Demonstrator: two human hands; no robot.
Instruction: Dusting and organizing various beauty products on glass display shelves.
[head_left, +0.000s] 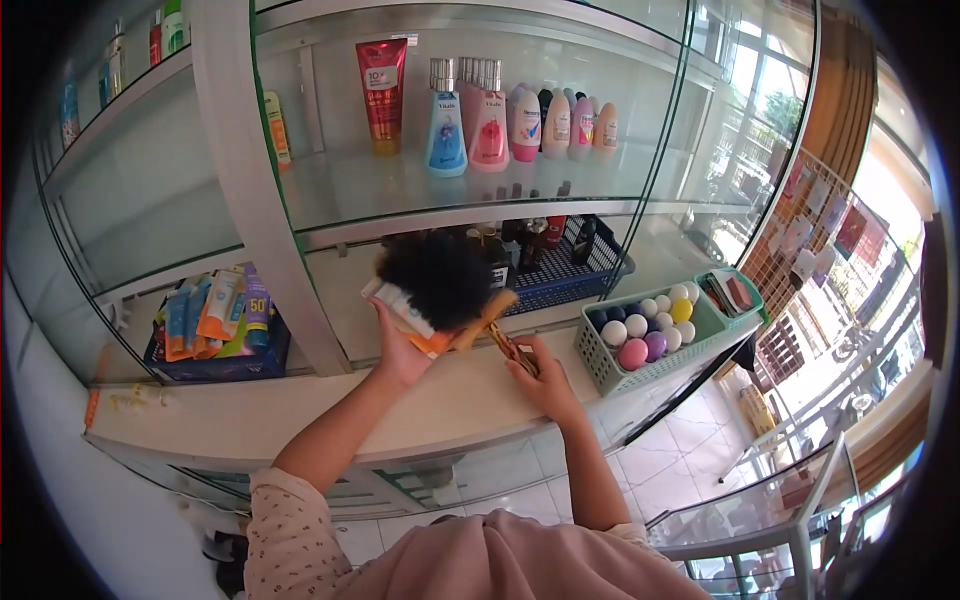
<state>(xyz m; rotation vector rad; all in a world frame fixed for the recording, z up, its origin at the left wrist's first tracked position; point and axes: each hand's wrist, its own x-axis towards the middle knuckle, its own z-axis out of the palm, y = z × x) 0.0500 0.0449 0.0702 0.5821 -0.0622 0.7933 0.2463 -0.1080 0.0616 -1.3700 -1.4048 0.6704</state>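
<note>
In front of the cabinet, my left hand (399, 347) grips a white tube with an orange end (409, 311). My right hand (546, 379) is closed around the patterned handle (512, 349) of a feather duster. The duster's black feathers (439, 274) lie over the upper part of the tube and hide it. Some tan feathers (491, 311) spread near the handle. Behind the duster, a dark blue plastic basket (551, 292) holds several dark bottles, partly covered by the feathers.
A mint green basket (611, 375) of coloured balls stands on the counter (300, 416) at right. Left of the cabinet post (255, 187), a blue basket (217, 369) holds several tubes. Blue (447, 142) and pink bottles (489, 135) and roll-ons (527, 127) stand on the glass shelf above.
</note>
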